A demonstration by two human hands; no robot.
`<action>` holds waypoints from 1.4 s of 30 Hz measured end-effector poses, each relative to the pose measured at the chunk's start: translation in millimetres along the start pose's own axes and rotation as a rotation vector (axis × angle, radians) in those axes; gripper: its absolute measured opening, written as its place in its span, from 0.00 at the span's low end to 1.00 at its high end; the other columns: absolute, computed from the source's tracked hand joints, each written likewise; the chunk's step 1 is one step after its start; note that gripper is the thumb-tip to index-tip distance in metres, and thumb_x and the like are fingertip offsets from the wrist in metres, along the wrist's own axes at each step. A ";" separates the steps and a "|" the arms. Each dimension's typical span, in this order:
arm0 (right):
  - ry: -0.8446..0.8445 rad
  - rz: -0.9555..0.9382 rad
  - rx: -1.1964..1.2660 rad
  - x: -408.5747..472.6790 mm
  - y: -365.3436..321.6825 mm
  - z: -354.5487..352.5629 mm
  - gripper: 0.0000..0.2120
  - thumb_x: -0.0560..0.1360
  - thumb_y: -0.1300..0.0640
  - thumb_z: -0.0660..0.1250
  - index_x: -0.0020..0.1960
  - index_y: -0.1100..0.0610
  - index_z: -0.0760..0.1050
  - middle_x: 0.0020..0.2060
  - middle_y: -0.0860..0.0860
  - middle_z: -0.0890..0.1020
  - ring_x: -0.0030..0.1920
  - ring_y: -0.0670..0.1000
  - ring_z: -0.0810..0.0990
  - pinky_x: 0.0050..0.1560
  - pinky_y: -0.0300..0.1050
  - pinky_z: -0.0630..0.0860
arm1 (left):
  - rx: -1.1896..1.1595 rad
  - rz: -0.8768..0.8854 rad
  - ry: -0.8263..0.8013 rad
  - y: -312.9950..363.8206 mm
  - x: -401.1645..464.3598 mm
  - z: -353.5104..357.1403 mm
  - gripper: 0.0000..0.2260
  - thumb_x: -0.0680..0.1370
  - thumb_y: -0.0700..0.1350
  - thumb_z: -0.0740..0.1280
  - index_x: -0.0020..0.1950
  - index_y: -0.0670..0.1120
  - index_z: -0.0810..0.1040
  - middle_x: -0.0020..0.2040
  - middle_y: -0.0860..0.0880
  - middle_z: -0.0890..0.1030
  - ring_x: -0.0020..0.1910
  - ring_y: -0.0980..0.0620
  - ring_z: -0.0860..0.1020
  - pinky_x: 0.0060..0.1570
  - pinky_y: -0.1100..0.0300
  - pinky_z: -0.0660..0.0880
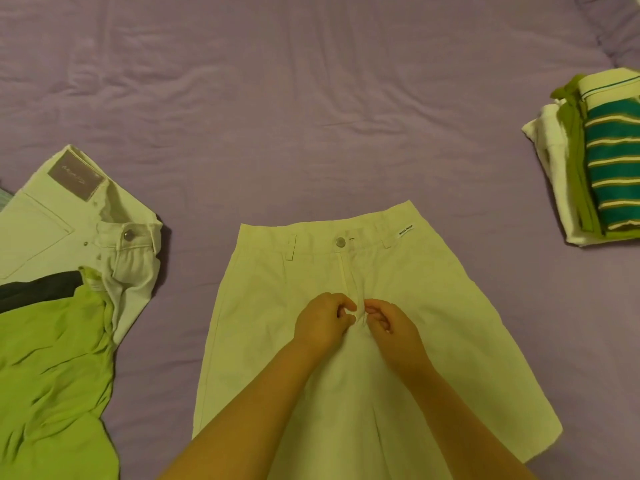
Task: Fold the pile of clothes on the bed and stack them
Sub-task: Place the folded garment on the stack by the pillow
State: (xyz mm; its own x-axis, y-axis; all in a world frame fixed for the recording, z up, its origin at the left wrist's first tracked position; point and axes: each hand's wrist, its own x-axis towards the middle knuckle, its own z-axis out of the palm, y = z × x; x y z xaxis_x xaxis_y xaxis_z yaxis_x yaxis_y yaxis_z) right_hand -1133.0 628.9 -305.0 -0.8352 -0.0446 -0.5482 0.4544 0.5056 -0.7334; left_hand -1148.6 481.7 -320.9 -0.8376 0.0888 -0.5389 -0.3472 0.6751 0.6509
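Observation:
Cream-white shorts (277,306) lie flat and front-up in the middle of the bed, waistband away from me, button fastened. My left hand (323,323) and my right hand (389,323) meet at the crotch seam just below the fly. Each one pinches a small bunch of the fabric between thumb and curled fingers. At the left lies the unfolded pile: white jeans (69,223) with a grey back patch, a lime-green garment (52,375) over them, and a dark garment (38,289) between. A folded stack (602,161) sits at the right, with a teal striped shirt on top.
The purple bedsheet (311,116) is wrinkled and stretches bare across the far half of the bed. A purple pillow edge (620,26) shows at the top right corner. Strips of sheet separate the shorts from the pile and from the stack.

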 end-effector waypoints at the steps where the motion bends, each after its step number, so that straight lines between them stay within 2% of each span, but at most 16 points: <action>1: 0.006 -0.003 -0.018 -0.2 2.0 0.4 0.14 0.79 0.63 0.60 0.64 0.56 0.74 0.53 0.51 0.79 0.53 0.49 0.77 0.58 0.42 0.73 | 0.016 0.004 0.005 -0.1 0.4 1.3 0.08 0.77 0.45 0.68 0.56 0.49 0.80 0.39 0.54 0.74 0.40 0.56 0.73 0.44 0.63 0.71; 6: 0.063 -0.001 -0.028 0.0 12.1 5.6 0.14 0.76 0.63 0.65 0.61 0.56 0.75 0.45 0.50 0.76 0.42 0.45 0.74 0.44 0.29 0.69 | 0.022 -0.019 -0.037 -2.1 3.9 1.1 0.04 0.76 0.44 0.69 0.49 0.47 0.80 0.38 0.54 0.73 0.39 0.55 0.73 0.42 0.61 0.71; 10: 0.068 -0.005 -0.033 3.8 14.9 9.1 0.13 0.75 0.62 0.68 0.58 0.54 0.75 0.40 0.50 0.74 0.38 0.45 0.72 0.41 0.32 0.69 | 0.058 -0.002 -0.053 -1.9 3.5 0.7 0.02 0.76 0.44 0.68 0.47 0.46 0.79 0.37 0.54 0.72 0.38 0.54 0.73 0.40 0.60 0.71; 15: 0.075 0.038 -0.081 13.0 14.5 13.5 0.13 0.73 0.59 0.70 0.56 0.53 0.72 0.38 0.48 0.74 0.37 0.46 0.73 0.40 0.38 0.70 | 0.248 0.082 -0.029 -2.7 3.5 0.3 0.04 0.78 0.45 0.64 0.46 0.48 0.78 0.44 0.54 0.73 0.43 0.54 0.75 0.41 0.60 0.72; 19: 0.072 0.062 -0.065 17.2 16.8 15.3 0.12 0.73 0.59 0.70 0.54 0.54 0.71 0.35 0.47 0.73 0.35 0.45 0.72 0.37 0.36 0.69 | 0.396 0.154 -0.053 3.2 10.8 -6.2 0.05 0.78 0.44 0.63 0.48 0.47 0.78 0.49 0.49 0.76 0.46 0.49 0.77 0.42 0.58 0.72; 23: 0.070 0.082 -0.075 19.3 18.6 16.6 0.12 0.73 0.58 0.70 0.51 0.51 0.70 0.35 0.48 0.72 0.34 0.46 0.72 0.36 0.37 0.69 | 0.330 0.120 0.083 15.0 29.8 -31.9 0.04 0.78 0.45 0.64 0.46 0.48 0.78 0.47 0.52 0.75 0.45 0.52 0.76 0.41 0.59 0.71; 26: 0.074 0.094 -0.100 20.3 17.1 18.3 0.12 0.72 0.58 0.70 0.52 0.51 0.69 0.35 0.48 0.71 0.35 0.47 0.72 0.37 0.38 0.69 | 0.284 0.074 0.164 24.8 52.8 -62.5 0.04 0.77 0.45 0.66 0.43 0.49 0.78 0.44 0.56 0.73 0.42 0.55 0.73 0.38 0.61 0.68; 28: 0.084 0.089 -0.112 20.7 16.1 18.2 0.12 0.72 0.59 0.70 0.52 0.52 0.69 0.35 0.48 0.71 0.35 0.48 0.72 0.37 0.38 0.68 | 0.284 0.061 0.182 29.1 65.6 -75.1 0.04 0.77 0.46 0.66 0.43 0.49 0.78 0.44 0.56 0.74 0.42 0.55 0.72 0.35 0.62 0.67; 30: 0.092 0.085 -0.119 21.1 16.2 18.8 0.12 0.72 0.59 0.70 0.51 0.52 0.69 0.34 0.48 0.71 0.35 0.48 0.72 0.36 0.38 0.68 | 0.310 0.056 0.167 28.4 71.4 -76.7 0.04 0.77 0.47 0.66 0.43 0.50 0.78 0.44 0.55 0.75 0.42 0.54 0.74 0.37 0.60 0.70; 36: 0.080 0.109 -0.158 23.2 12.5 19.2 0.13 0.73 0.58 0.69 0.55 0.53 0.69 0.35 0.46 0.70 0.37 0.48 0.72 0.41 0.40 0.69 | 0.149 -0.001 0.224 14.5 74.7 -62.2 0.02 0.77 0.45 0.67 0.46 0.50 0.78 0.47 0.53 0.74 0.44 0.52 0.73 0.43 0.57 0.73; 39: 0.050 0.093 -0.227 21.4 5.4 15.7 0.17 0.74 0.57 0.68 0.61 0.50 0.67 0.36 0.44 0.69 0.39 0.47 0.73 0.43 0.41 0.71 | 0.110 -0.018 0.219 13.6 74.4 -61.8 0.03 0.77 0.46 0.68 0.47 0.48 0.79 0.48 0.51 0.73 0.44 0.52 0.73 0.44 0.58 0.73; 42: -0.015 0.010 -0.423 22.1 -5.1 7.8 0.28 0.77 0.53 0.64 0.73 0.42 0.57 0.48 0.47 0.71 0.49 0.48 0.74 0.50 0.43 0.74 | 0.102 -0.025 0.194 12.5 74.3 -63.7 0.04 0.77 0.44 0.68 0.47 0.44 0.80 0.51 0.48 0.76 0.45 0.51 0.75 0.45 0.58 0.75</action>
State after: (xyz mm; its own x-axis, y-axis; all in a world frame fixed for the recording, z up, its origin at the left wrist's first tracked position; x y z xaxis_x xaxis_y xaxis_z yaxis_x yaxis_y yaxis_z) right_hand -1151.3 618.6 -316.5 -0.8255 -0.0490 -0.5622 0.2923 0.8151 -0.5002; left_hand -1242.0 450.1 -318.7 -0.8982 -0.0646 -0.4348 -0.3326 0.7466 0.5762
